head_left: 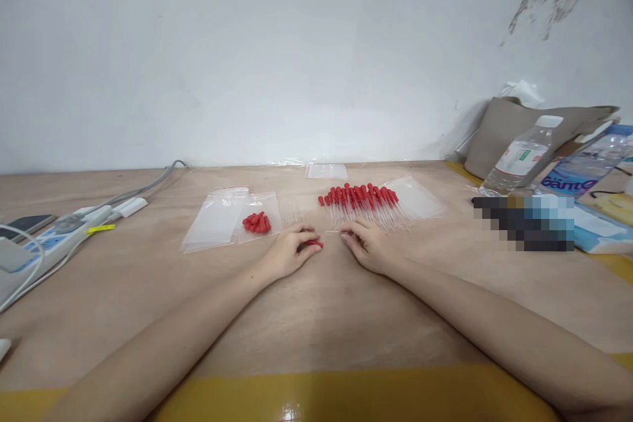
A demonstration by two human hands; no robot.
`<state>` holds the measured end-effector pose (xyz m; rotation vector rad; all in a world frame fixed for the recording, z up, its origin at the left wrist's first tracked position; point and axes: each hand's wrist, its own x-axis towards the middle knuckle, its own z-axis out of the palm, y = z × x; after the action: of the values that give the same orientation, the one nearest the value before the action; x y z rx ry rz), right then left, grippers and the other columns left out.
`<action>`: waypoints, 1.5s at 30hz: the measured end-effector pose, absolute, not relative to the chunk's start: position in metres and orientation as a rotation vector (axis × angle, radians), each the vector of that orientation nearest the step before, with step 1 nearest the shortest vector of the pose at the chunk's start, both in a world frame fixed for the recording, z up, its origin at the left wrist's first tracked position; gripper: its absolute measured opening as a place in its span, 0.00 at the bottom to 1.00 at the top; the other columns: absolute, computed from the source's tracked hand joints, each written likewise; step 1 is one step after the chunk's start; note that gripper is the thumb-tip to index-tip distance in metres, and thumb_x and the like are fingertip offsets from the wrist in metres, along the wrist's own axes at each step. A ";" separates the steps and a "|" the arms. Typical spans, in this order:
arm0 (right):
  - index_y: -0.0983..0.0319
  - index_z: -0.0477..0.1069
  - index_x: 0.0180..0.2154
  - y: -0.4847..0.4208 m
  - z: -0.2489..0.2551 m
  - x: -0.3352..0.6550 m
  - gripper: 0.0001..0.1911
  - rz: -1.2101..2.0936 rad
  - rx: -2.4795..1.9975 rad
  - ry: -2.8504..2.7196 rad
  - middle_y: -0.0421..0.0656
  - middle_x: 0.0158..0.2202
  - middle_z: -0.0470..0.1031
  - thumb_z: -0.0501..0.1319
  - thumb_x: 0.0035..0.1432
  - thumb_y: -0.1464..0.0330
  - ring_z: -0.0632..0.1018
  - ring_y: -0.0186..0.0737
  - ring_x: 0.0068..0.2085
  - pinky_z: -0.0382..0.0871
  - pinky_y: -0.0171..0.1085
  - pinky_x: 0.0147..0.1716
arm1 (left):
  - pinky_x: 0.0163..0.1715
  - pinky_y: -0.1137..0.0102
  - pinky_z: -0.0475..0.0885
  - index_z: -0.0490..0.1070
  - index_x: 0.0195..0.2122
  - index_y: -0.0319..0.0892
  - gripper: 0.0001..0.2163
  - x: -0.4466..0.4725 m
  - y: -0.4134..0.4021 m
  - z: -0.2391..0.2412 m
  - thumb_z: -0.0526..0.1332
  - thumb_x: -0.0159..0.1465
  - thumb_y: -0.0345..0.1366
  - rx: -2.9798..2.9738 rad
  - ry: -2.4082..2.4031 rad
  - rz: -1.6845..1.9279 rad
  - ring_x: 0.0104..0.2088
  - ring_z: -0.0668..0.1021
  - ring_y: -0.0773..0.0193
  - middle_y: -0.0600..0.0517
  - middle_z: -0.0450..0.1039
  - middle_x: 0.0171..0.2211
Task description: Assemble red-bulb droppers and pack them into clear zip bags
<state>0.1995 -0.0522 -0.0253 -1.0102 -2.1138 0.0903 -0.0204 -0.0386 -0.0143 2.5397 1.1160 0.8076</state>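
Note:
Between the thumb and fingers of my left hand (291,250) is a red rubber dropper bulb (315,243), partly hidden by the fingers. Opposite it, my right hand (368,245) pinches a thin clear dropper tube (333,231) that points left toward the bulb; a small gap separates the two. Behind my right hand lies a row of red-capped droppers (363,196), their clear stems toward me. Loose red bulbs (256,222) are heaped on a clear plastic bag left of my left hand. Several bare clear tubes (293,210) lie just behind that hand, hard to make out.
Flat clear bags (217,217) lie at left, another bag (413,198) at right. A power strip (64,237) with cables and a phone (24,225) occupy the left side. At right stand a water bottle (521,155), a grey-brown bag (482,142) and a blue-white packet (601,224).

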 end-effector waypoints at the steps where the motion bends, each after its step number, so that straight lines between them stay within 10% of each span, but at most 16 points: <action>1: 0.62 0.68 0.38 -0.052 -0.026 0.200 0.09 0.074 -1.010 -2.124 0.44 0.32 0.69 0.50 0.58 0.69 0.70 0.35 0.32 0.62 0.35 0.33 | 0.44 0.66 0.66 0.73 0.37 0.44 0.09 -0.018 -0.037 -0.015 0.56 0.60 0.38 2.534 1.112 0.813 0.42 0.72 0.61 0.49 0.69 0.42; 29: 0.61 0.70 0.37 -0.055 -0.022 0.199 0.10 0.159 -0.933 -2.234 0.43 0.31 0.71 0.51 0.58 0.68 0.70 0.35 0.33 0.61 0.36 0.34 | 0.26 0.74 0.67 0.70 0.35 0.39 0.12 -0.013 -0.039 -0.023 0.54 0.60 0.41 2.064 0.953 0.871 0.23 0.70 0.69 0.54 0.68 0.22; 45: 0.60 0.71 0.33 -0.062 -0.013 0.198 0.11 -0.246 -1.039 -2.439 0.41 0.29 0.73 0.50 0.59 0.69 0.67 0.33 0.27 0.47 0.38 0.33 | 0.31 0.72 0.66 0.71 0.35 0.41 0.10 -0.015 -0.048 -0.017 0.54 0.62 0.39 2.514 1.005 0.866 0.30 0.72 0.66 0.52 0.72 0.28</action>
<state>0.1983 -0.0622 -0.0126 -1.0394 -2.4387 -0.2458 -0.0145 -0.0475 -0.0173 2.5145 1.0045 0.8662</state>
